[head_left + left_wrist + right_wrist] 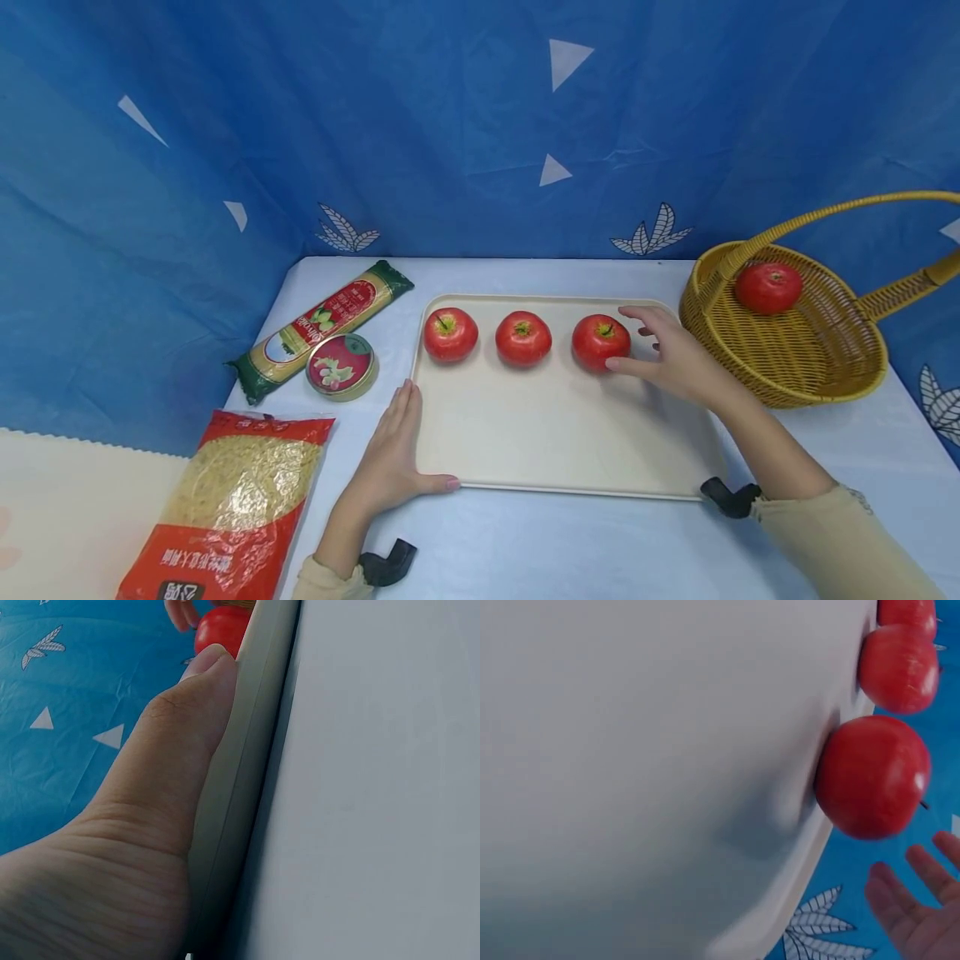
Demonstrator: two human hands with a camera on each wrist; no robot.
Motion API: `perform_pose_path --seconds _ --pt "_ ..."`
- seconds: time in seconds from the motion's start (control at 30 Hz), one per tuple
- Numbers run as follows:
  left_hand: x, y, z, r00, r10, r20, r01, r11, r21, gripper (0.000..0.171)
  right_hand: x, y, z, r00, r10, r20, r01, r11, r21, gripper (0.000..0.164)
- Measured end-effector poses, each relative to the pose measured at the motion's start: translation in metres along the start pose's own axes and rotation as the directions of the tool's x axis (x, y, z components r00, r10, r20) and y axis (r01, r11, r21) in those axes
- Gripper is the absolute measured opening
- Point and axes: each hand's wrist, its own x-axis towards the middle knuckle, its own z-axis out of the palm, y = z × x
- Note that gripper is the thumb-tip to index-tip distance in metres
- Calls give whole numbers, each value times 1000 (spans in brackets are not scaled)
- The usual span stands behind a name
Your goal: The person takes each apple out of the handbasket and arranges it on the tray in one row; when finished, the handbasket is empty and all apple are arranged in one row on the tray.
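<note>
Three red apples stand in a row along the back of a cream tray (562, 433): a left apple (450, 335), a middle apple (523, 339) and a right apple (601, 342). My right hand (678, 358) is beside the right apple, thumb and fingers spread apart, thumb tip close to its side. In the right wrist view, a gap shows between the fingers (889, 896) and that apple (874, 778). At the tray's front left corner rests my left hand (393, 458), its fingers straight along the left edge and its thumb (169, 742) along the front rim.
On the right, a woven basket (780, 350) with a tall handle holds another apple (768, 287). Left of the tray lie a pasta packet (322, 329), a round tin (341, 367) and a red bag of pasta (232, 508). A blue curtain (465, 142) hangs behind the table.
</note>
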Motion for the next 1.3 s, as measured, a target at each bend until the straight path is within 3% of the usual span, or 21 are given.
perform_pose_path --seconds 0.13,0.3,0.57,0.8,1.1,1.3 --pt "0 0 0 1000 5 -2 -5 1000 2 147 -25 1 -18 994 -42 -102 42 999 -2 77" --pt "-1 0 -2 1000 3 -3 -3 1000 0 148 -48 17 -48 968 -17 -251 2 998 -61 71" --pt "-2 0 -3 1000 4 -6 -4 1000 5 147 -49 69 -81 900 101 -424 -133 990 -47 70" --pt "0 0 -2 1000 2 2 -2 1000 4 146 -32 99 -89 870 241 -430 -271 963 -9 79" --pt "0 1 -2 1000 -2 3 2 1000 -3 147 -7 115 -97 850 345 -398 -381 924 -12 88" --pt "1 1 0 1000 -2 7 2 1000 4 147 2 128 -101 872 377 -311 -424 900 -97 95"
